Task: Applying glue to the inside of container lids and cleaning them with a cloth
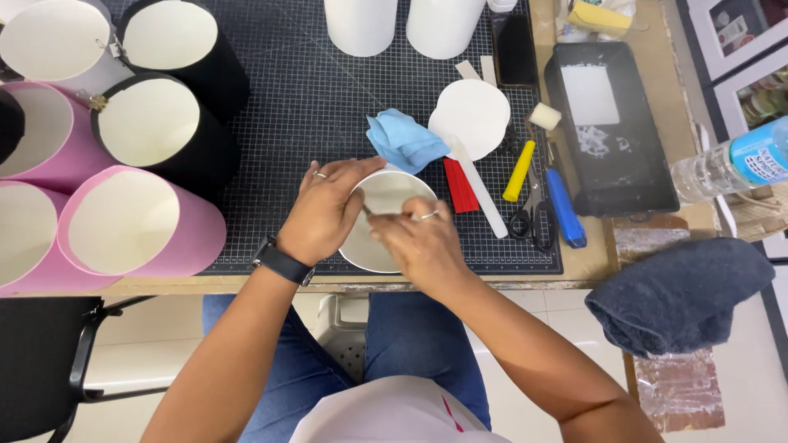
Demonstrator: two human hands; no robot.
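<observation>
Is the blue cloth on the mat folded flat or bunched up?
Bunched up: the blue cloth lies crumpled in uneven folds on the cutting mat.

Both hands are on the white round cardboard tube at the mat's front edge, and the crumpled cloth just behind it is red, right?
Not quite. In the head view both hands are on the white round cardboard tube, but the crumpled cloth behind it is light blue, not red.

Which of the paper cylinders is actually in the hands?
The small white cylinder at the mat's front edge: left hand and right hand both grip it. The pink and black cylinders stand untouched at left.
</observation>
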